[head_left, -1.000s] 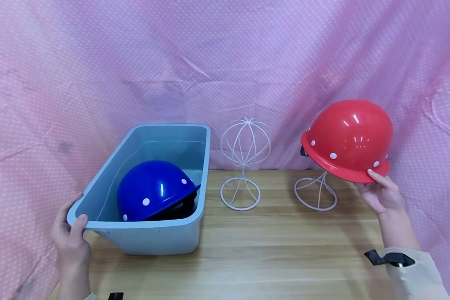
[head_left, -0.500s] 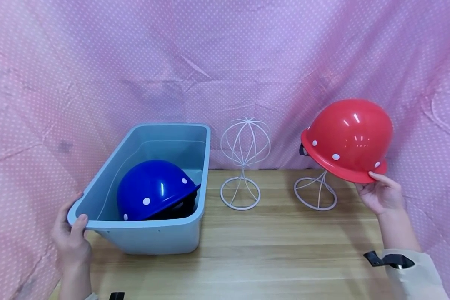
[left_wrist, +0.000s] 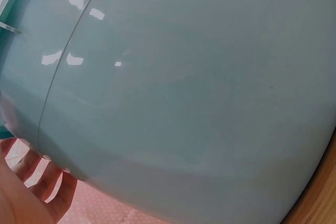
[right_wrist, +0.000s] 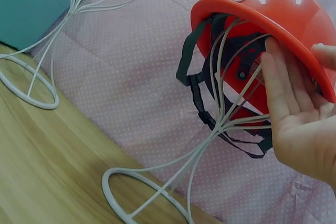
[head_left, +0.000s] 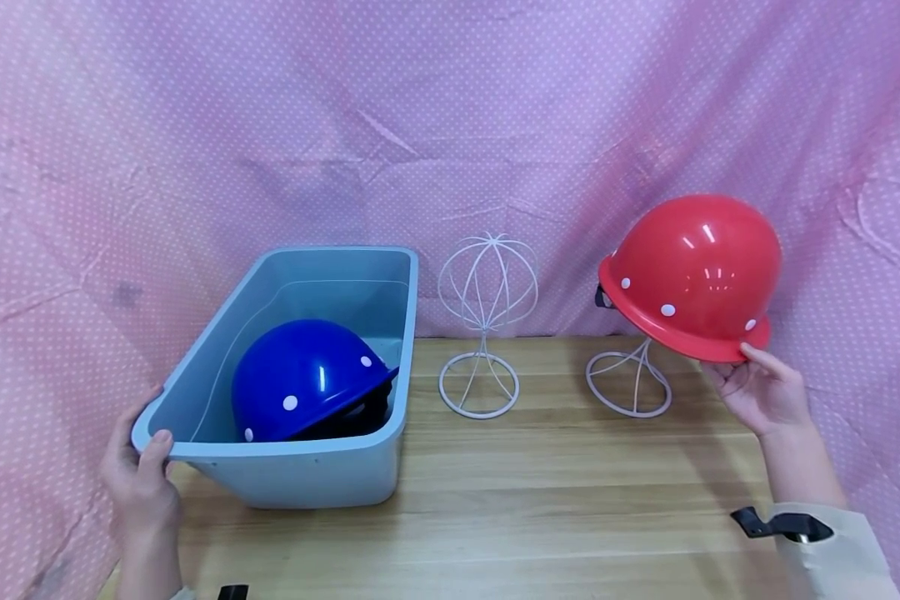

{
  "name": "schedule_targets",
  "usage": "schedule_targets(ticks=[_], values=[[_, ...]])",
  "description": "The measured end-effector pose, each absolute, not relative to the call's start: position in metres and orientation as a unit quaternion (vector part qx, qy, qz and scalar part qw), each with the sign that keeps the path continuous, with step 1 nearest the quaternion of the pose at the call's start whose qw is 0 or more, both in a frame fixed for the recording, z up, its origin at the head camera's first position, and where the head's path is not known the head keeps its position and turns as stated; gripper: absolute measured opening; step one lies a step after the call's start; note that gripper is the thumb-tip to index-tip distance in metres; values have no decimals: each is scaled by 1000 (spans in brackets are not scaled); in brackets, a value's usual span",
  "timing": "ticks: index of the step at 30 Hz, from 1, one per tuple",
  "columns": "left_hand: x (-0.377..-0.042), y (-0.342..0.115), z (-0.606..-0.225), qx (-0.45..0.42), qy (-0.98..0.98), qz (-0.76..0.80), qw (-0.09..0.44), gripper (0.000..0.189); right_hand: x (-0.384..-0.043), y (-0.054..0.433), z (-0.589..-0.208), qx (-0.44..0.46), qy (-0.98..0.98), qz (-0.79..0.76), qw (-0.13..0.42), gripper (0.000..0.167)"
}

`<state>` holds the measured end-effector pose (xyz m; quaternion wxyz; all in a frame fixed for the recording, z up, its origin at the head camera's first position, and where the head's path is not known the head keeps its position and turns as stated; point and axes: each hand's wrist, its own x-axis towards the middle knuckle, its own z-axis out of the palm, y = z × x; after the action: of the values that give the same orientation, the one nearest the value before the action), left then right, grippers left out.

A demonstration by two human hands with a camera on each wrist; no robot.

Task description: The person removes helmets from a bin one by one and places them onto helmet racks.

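Note:
A red hard hat [head_left: 701,271] sits tilted over the right wire stand [head_left: 637,375]. My right hand [head_left: 765,392] pinches its brim, thumb on top. In the right wrist view, the fingers [right_wrist: 286,85] reach up inside the hat beside the wire stand's white loops [right_wrist: 223,77]; black straps [right_wrist: 197,90] hang below the shell. On the left, my left hand [head_left: 141,479] grips the near-left corner of a blue-grey bin [head_left: 322,483]. Inside that bin lies a blue hard hat [head_left: 307,375], tilted, its lower part hidden by the front wall. The left wrist view shows the bin's outer wall [left_wrist: 184,87] and curled fingers [left_wrist: 50,182].
A second white wire stand [head_left: 483,325] stands bare between the bin and the red hard hat. Everything rests on a wooden table [head_left: 495,508]. A pink dotted cloth [head_left: 465,100] hangs behind and along both sides.
The red hard hat has turned very slightly on its stand, with my right hand still at its brim. My left hand and the bin have stayed in place.

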<state>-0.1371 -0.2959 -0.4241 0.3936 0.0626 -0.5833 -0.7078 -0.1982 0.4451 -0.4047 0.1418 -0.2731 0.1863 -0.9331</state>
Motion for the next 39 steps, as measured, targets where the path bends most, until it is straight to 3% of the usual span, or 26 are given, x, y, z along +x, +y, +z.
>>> schedule_targets(ticks=[7, 13, 25, 30, 39], values=[[-134, -299, -423, 74, -581, -704, 402, 54, -215, 431, -413, -433, 304, -816, 231, 66], [-131, -299, -422, 90, -598, -697, 385, 55, -216, 397, -413, -474, 384, -746, 267, 62], [-128, -295, -407, 116, -673, -626, 376, 56, -205, 310, -421, -361, 569, -693, 257, 43], [-131, -290, -404, 122, -691, -606, 376, 57, -207, 285, -426, -360, 602, -665, 256, 41], [-136, -288, -408, 73, -662, -607, 434, 56, -210, 262, -419, -367, 625, -636, 266, 41]])
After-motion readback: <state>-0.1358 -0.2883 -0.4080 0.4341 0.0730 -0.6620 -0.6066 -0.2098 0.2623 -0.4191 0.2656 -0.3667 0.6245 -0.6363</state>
